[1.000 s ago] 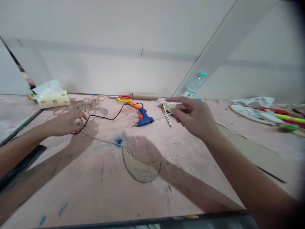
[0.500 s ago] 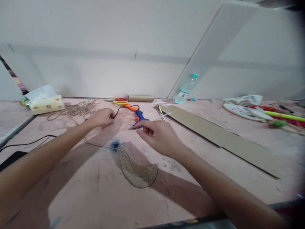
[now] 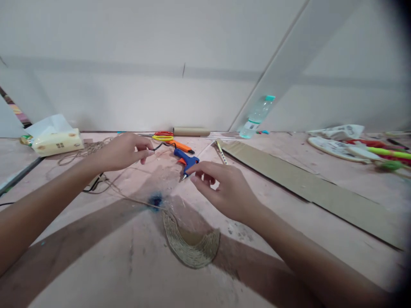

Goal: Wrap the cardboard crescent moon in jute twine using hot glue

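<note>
My left hand (image 3: 126,152) is above the table's left middle, thumb and fingers pinched on the black cord (image 3: 157,147) of the glue gun. The blue glue gun (image 3: 190,162), with an orange trigger, lies on the table, nozzle toward me. Beside its nozzle is my right hand (image 3: 224,186), fingers curled but thumb and forefinger apart, with nothing visible between them. Whether a fingertip touches the gun I cannot tell. Nearer to me lies a curved cardboard piece covered in rows of twine (image 3: 194,252); a strand runs from it to the tangled twine (image 3: 93,149) behind my left hand.
Scissors (image 3: 162,137), an orange cutter (image 3: 183,146) and a cardboard tube (image 3: 192,131) lie near the white wall. A water bottle (image 3: 258,117) leans there. Cardboard strips (image 3: 289,175) stretch along the right. A tissue pack (image 3: 58,143) sits at left, craft pieces (image 3: 337,147) far right.
My left hand has shifted left and up, its fingers less tightly curled. The glue gun has turned slightly and shows more clearly beside my right hand. The view has shifted a little.
</note>
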A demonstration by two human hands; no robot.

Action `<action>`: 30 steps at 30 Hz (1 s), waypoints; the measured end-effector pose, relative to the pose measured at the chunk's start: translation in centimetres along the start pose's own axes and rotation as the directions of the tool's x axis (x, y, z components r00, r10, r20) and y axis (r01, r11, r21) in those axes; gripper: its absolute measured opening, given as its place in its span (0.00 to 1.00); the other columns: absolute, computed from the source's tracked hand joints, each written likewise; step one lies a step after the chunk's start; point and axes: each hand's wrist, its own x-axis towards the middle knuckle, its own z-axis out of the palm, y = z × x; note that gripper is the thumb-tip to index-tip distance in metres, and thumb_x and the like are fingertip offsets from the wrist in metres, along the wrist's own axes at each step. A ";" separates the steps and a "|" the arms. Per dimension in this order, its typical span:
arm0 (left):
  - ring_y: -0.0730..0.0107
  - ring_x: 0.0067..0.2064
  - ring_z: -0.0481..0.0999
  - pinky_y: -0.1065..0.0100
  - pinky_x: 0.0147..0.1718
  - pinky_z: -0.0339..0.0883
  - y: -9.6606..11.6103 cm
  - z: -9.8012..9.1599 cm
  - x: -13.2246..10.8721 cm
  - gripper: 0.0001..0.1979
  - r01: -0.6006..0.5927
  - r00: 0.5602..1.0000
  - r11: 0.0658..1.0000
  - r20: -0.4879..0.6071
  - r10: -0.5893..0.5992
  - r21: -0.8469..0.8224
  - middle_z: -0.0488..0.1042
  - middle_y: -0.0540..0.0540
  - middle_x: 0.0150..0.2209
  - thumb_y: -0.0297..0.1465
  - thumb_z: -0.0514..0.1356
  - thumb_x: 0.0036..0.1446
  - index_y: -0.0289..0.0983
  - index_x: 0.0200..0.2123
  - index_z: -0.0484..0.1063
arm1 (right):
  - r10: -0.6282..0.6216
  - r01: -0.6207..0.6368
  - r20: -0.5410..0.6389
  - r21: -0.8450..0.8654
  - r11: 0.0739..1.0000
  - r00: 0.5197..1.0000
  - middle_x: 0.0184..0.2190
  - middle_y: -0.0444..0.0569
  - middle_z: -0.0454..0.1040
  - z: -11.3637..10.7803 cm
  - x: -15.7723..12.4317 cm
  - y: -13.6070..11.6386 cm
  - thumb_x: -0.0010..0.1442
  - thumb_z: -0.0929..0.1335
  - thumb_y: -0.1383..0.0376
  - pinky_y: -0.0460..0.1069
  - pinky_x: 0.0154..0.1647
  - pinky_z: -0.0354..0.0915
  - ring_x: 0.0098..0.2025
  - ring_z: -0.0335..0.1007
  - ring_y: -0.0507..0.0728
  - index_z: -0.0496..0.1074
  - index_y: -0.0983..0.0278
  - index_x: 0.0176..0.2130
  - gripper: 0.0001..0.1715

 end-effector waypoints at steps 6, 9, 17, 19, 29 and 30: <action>0.65 0.32 0.74 0.66 0.34 0.62 2.8 0.0 -2.3 0.16 -0.151 0.987 0.982 -0.079 0.142 -0.116 0.77 0.51 0.27 0.40 0.56 0.70 0.41 0.29 0.70 | -0.115 0.119 -0.058 0.064 0.991 0.992 0.75 0.59 0.70 1.5 0.2 -0.5 0.75 0.66 0.68 0.55 0.44 0.80 0.42 0.82 0.56 0.70 0.55 0.72 0.30; 0.64 0.34 0.75 0.66 0.36 0.64 2.9 0.0 -2.8 0.18 -0.185 0.983 0.971 -0.014 0.185 -0.150 0.77 0.51 0.29 0.43 0.54 0.72 0.42 0.31 0.72 | -0.190 0.188 0.011 0.073 0.979 0.982 0.78 0.60 0.68 1.6 2.3 -0.4 0.79 0.66 0.65 0.59 0.55 0.80 0.63 0.80 0.65 0.69 0.56 0.73 0.28; 0.59 0.40 0.80 0.64 0.39 0.69 2.4 -3.9 -3.2 0.15 -0.151 0.974 0.977 0.144 0.172 -0.149 0.82 0.50 0.39 0.46 0.59 0.69 0.45 0.39 0.80 | -0.371 0.307 0.233 0.268 0.913 0.899 0.44 0.49 0.87 -0.8 9.3 -0.7 0.79 0.70 0.58 0.50 0.45 0.68 0.43 0.80 0.57 0.81 0.62 0.48 0.12; 0.58 0.41 0.82 0.63 0.40 0.71 2.2 -4.4 -3.7 0.16 -0.122 0.976 0.983 0.162 0.144 -0.139 0.83 0.49 0.41 0.48 0.59 0.69 0.47 0.42 0.82 | -0.373 0.325 0.197 0.239 0.915 0.906 0.41 0.49 0.86 -0.7 9.3 -1.4 0.79 0.70 0.58 0.50 0.44 0.66 0.41 0.79 0.57 0.81 0.62 0.45 0.13; 0.63 0.36 0.83 0.67 0.34 0.68 1.9 -3.0 -5.0 0.13 -0.179 0.983 0.980 0.029 0.182 -0.086 0.87 0.53 0.36 0.44 0.62 0.71 0.46 0.41 0.85 | -0.368 0.379 0.275 0.013 0.925 0.888 0.37 0.47 0.85 -1.2 7.8 -1.9 0.82 0.65 0.60 0.51 0.39 0.57 0.37 0.76 0.57 0.81 0.61 0.44 0.17; 0.63 0.35 0.82 0.67 0.34 0.67 1.9 -2.9 -5.0 0.13 -0.196 0.981 0.978 -0.009 0.196 -0.071 0.87 0.53 0.36 0.44 0.62 0.71 0.46 0.41 0.85 | -0.373 0.384 0.269 0.012 0.923 0.888 0.38 0.48 0.85 -1.4 7.8 -1.8 0.82 0.64 0.61 0.51 0.40 0.57 0.38 0.76 0.57 0.80 0.61 0.44 0.17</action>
